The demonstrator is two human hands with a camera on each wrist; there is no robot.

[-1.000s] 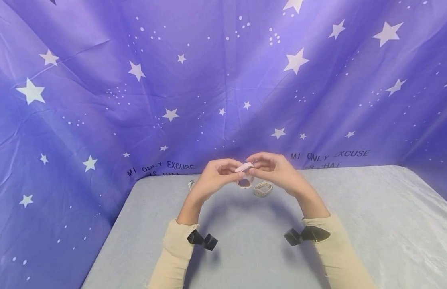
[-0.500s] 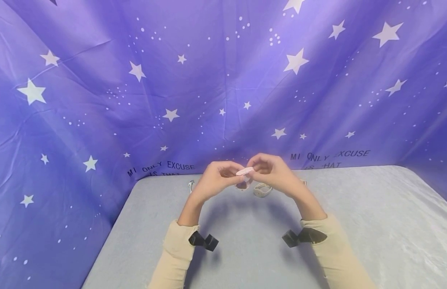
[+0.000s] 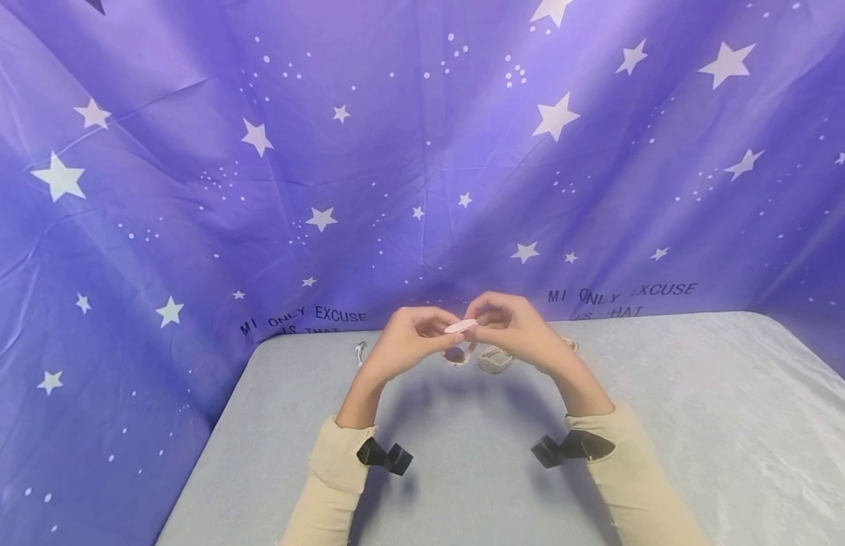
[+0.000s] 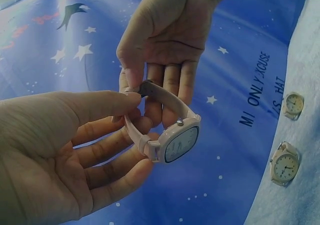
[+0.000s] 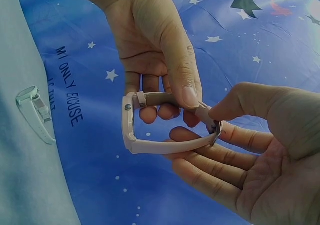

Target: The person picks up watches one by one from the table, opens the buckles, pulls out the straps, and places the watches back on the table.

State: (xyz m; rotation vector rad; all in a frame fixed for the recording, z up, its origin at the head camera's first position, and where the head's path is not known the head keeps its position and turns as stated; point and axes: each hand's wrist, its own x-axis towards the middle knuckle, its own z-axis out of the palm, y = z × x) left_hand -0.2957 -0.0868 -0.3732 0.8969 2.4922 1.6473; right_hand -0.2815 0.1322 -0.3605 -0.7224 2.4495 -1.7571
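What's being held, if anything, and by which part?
A pale pink watch, by its strap near the buckle; the left hand and right hand both pinch it there.

Starry backdrop (image 3: pixel 388 163): "MI ONLY EXCUSE IS THAT"

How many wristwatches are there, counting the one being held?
4 visible: a pale pink, squarish wristwatch held by left hand and right hand; on the grey cloth, two cream, round-dialled wristwatches at right, plus one white-strapped wristwatch at left. These hands may hide more.
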